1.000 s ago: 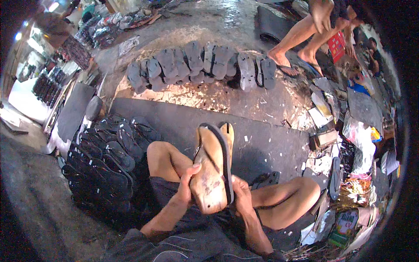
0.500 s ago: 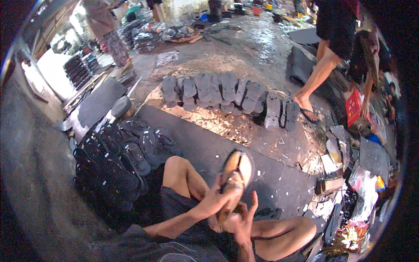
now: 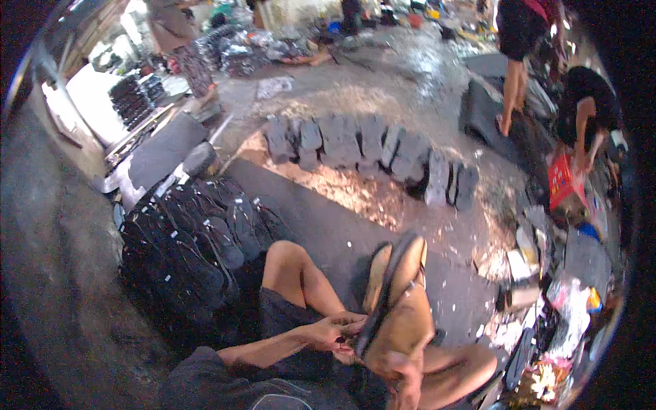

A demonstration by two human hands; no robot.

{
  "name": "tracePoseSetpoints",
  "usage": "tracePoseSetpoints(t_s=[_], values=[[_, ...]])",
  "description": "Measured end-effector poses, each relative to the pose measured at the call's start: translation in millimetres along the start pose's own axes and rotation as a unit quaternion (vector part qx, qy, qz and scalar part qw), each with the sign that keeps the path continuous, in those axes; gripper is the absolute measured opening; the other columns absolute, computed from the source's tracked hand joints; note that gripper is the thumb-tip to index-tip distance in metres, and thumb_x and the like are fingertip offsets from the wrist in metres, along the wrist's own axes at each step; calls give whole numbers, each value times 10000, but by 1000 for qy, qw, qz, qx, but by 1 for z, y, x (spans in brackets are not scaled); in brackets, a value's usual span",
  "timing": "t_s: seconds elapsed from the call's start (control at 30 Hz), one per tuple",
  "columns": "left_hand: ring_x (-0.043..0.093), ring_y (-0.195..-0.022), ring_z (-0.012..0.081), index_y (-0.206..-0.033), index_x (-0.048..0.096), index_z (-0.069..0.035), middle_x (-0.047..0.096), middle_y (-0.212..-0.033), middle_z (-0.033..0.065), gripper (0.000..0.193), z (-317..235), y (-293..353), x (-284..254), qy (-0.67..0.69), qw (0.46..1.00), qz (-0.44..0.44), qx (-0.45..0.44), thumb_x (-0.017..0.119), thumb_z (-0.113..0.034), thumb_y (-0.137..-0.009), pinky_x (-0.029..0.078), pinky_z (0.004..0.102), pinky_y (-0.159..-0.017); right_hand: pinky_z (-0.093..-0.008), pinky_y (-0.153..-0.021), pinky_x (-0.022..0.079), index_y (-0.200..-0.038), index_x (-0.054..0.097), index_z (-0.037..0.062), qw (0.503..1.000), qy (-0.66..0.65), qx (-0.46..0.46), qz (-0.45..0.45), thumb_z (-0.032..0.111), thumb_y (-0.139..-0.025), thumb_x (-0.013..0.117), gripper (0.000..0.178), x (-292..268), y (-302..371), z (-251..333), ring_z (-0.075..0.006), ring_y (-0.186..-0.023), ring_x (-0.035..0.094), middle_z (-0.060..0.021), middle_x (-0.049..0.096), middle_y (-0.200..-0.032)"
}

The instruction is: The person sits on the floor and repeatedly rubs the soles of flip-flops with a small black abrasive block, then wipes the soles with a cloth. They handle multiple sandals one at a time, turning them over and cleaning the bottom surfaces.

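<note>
Two tan-footbed sandals with dark edges are above my lap. The nearer sandal (image 3: pixel 410 311) is tilted upright, its thong strap at the upper right, and overlaps the farther sandal (image 3: pixel 375 279). My left hand (image 3: pixel 335 333) is closed at the lower end of the farther one, its fingertips partly hidden behind the nearer sole. Blurred by motion, my right hand (image 3: pixel 403 372) grips the nearer sandal at its lower end.
Many black strapped sandals (image 3: pixel 178 246) lie heaped at my left. Ahead, a row of dark soles (image 3: pixel 372 140) stands on the floor past a dark mat (image 3: pixel 307 198). Scraps and plastic bags (image 3: pixel 570 307) crowd the right. One person (image 3: pixel 584 109) bends over a red box (image 3: pixel 566 183).
Earlier one sandal was in front of me; now two show, overlapping. My right hand has moved right and onto the nearer sandal. The person at the right has stepped farther back.
</note>
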State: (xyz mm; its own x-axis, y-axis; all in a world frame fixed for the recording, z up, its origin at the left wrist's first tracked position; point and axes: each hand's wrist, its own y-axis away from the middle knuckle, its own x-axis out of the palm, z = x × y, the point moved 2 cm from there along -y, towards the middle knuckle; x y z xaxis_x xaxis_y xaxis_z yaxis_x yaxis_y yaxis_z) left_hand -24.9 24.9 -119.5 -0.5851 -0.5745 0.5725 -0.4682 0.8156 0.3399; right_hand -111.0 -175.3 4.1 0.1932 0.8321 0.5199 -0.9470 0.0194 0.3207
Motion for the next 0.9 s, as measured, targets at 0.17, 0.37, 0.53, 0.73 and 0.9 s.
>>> tracePoseSetpoints(t_s=[0.17, 0.37, 0.53, 0.73, 0.9], values=[[477, -1479, 233, -1623, 394, -74, 456, -1642, 96, 957, 16, -25, -1, 0, 986, 106, 128, 920, -242, -842, 412, 434, -1238, -507, -1261, 324, -1684, -33, 69, 969, 207, -125, 58, 65, -775, 815, 1243, 17, -37, -7, -372, -1543, 346, -220, 278, -1652], [603, -1385, 322, -1646, 378, -91, 530, -1588, 188, 739, -34, -51, 21, 261, 964, -32, 46, 471, -584, -1104, 474, 495, -1196, -503, -1323, 159, -1664, -188, -10, 914, 353, -198, -34, 74, -821, 797, 1299, 10, -46, -38, -399, -1633, 84, -279, 91, -1722], [662, -1282, 301, -1539, 516, -40, 611, -1485, 196, 758, -63, -57, -7, 244, 948, -202, 38, 418, -651, -1101, 553, 467, -1082, -533, -1313, 143, -1666, -239, 46, 981, 138, -134, -12, 100, -853, 761, 1290, 16, -29, -50, -422, -1631, 113, -313, 80, -1732], [451, -889, 164, -1496, 528, -228, 493, -1179, 63, 623, -68, -40, -9, 366, 924, 78, 85, 535, -661, -1048, 433, 312, -756, -466, -1269, 289, -1682, 100, -4, 907, 358, -150, -167, 47, -922, 663, 948, -75, -89, -55, -391, -1531, 364, -282, 346, -1628], [499, -876, 152, -1506, 495, -194, 541, -1207, 54, 772, -51, -38, 20, 378, 912, 149, 53, 539, -761, -984, 458, 319, -762, -546, -1235, 360, -1571, 444, 38, 691, 575, -400, -177, 80, -781, 839, 884, -27, -97, 52, -457, -1505, 389, -260, 409, -1619]])
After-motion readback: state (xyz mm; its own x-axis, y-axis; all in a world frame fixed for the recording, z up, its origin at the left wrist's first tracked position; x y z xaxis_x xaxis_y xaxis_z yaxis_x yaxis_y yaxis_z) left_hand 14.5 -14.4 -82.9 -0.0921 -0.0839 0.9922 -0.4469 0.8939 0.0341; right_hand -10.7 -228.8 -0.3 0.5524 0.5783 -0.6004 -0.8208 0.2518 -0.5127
